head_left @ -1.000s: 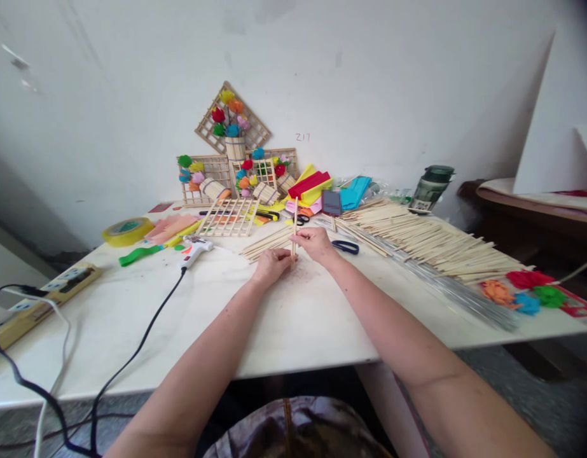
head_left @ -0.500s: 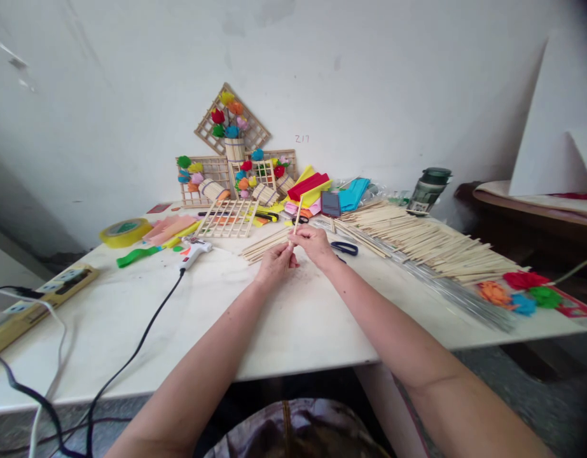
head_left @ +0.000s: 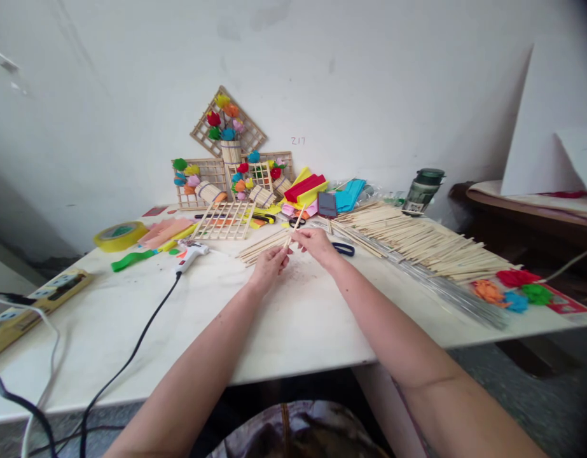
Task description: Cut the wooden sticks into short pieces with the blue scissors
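Observation:
My left hand (head_left: 269,264) and my right hand (head_left: 315,243) meet over the middle of the white table (head_left: 293,318). Both pinch one thin wooden stick (head_left: 296,226), which tilts up and to the right between them. Just behind the hands lies a small bunch of similar sticks (head_left: 264,245). A flat wooden lattice (head_left: 224,221) rests on the table beyond that bunch. Blue-handled scissors (head_left: 343,249) lie close to my right wrist.
A large heap of sticks (head_left: 417,238) and metal wires (head_left: 446,289) cover the right side. A glue gun (head_left: 191,252) with black cord lies left, near a yellow tape roll (head_left: 119,234) and power strip (head_left: 40,299). Paper flowers (head_left: 510,289), coloured sheets (head_left: 307,187), a jar (head_left: 424,189) and finished lattice decorations (head_left: 229,152) stand behind.
The stick stood nearly upright between my hands; it now leans to the right at a lower angle. Both hands have lifted slightly and shifted a little back.

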A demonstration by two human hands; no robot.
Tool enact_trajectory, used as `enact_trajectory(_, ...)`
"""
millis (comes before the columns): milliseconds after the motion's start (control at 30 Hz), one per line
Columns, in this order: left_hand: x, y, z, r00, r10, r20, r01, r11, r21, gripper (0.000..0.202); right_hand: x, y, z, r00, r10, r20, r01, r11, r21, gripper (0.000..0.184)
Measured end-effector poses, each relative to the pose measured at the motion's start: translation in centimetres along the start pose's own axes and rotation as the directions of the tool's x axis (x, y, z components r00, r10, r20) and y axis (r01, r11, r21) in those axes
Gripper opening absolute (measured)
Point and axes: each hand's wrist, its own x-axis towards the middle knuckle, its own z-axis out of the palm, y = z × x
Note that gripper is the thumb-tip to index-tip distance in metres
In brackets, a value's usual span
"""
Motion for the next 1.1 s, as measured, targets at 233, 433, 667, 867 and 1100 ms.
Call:
enact_trajectory(233, 0.2, 0.2, -0.8, 0.997, -0.045, -0.066, 0.044, 0.999, -0.016, 0.036, -0.5, 0.6, -6.8, 0.959, 0.274, -0.068, -0.211, 0.534, -0.819, 0.026)
enact_trajectory(433, 0.4, -0.2, -1.0, 0.992, -0.053, -0.113, 0.054, 0.998, 0.009, 0.035, -0.7, 1.1, -6.7, 0.874, 0.465, 0.142, -0.112, 0.477, -0.872, 0.052)
enact_trajectory(667, 0.7, -0.6, -1.6, 0.986, -0.055, -0.156, 0.063, 0.997, 0.042, 0.038, -0.6, 1.3, -6.2, 0.864, 0.468, 0.185, -0.078, 0.488, -0.870, 0.061)
enact_trajectory(867, 0.9, -0.9, -2.0, 0.983, -0.060, -0.171, 0.069, 0.996, 0.047, 0.036, -0.4, 1.4, -6.9, 0.861, 0.443, 0.250, -0.025, 0.528, -0.849, 0.044)
enact_trajectory(1100, 1.1, -1.1, -2.4, 0.988, -0.028, -0.153, 0.033, 0.999, 0.031, 0.037, -0.5, 1.5, -7.7, 0.909, 0.407, 0.085, -0.164, 0.539, -0.826, 0.039)
